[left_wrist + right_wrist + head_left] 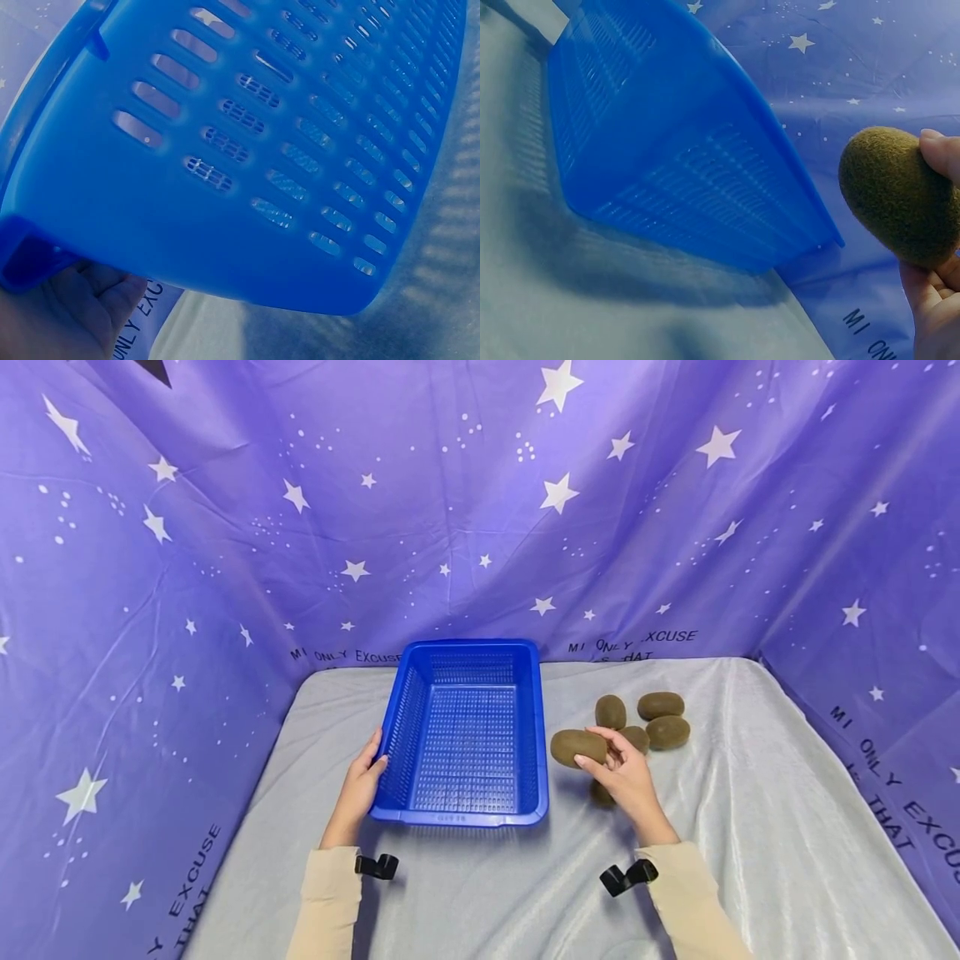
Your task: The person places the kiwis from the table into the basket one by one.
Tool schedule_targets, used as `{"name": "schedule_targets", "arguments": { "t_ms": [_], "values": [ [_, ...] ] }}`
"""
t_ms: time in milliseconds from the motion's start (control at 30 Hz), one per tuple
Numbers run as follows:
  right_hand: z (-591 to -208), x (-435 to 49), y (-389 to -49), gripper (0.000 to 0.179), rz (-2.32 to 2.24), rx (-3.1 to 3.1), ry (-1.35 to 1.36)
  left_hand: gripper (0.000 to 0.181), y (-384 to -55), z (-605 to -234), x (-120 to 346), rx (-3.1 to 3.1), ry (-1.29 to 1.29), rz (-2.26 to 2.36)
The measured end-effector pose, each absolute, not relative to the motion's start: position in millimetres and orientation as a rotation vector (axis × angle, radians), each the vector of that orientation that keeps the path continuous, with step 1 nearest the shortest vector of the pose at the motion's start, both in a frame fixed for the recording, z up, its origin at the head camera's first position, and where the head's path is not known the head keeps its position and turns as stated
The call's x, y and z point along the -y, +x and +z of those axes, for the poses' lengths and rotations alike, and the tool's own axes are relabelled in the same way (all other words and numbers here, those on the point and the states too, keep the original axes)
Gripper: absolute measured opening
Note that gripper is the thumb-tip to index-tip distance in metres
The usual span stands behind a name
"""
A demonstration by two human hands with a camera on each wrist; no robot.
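A blue perforated plastic basket (468,817) stands left of centre on the table, its slotted floor showing. At its left rim my left hand (360,789) grips the edge, thumb over the top; the left wrist view shows fingers under the rim beside the slotted wall. My right hand (630,777) pinches a brown fuzzy kiwi (576,748) between thumb and fingers, just right of the basket and apart from it. In the right wrist view this kiwi (889,191) is held off the table.
Several more kiwis lie on the table to the right, among them one kiwi (611,712) at the back and two side by side farther right, the nearer kiwi (667,732) included. Pale grey cloth (750,827) covers the table; a purple starred curtain (450,510) encloses it.
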State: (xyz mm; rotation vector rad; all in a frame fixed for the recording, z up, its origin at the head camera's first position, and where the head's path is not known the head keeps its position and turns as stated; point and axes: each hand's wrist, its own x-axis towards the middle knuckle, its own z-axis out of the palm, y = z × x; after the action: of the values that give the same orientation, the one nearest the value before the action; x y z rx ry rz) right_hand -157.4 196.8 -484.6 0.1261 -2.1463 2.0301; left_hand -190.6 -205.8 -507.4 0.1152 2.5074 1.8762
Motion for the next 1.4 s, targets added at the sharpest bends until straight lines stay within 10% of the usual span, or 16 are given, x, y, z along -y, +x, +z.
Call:
{"name": "schedule_targets", "arguments": {
  "t_ms": [1400],
  "values": [
    [-447, -130, -162, 0.049, 1.987, 2.321, 0.333, 0.054, -189, -507, 205, -2.531, 0.138, 1.868]
  ]
}}
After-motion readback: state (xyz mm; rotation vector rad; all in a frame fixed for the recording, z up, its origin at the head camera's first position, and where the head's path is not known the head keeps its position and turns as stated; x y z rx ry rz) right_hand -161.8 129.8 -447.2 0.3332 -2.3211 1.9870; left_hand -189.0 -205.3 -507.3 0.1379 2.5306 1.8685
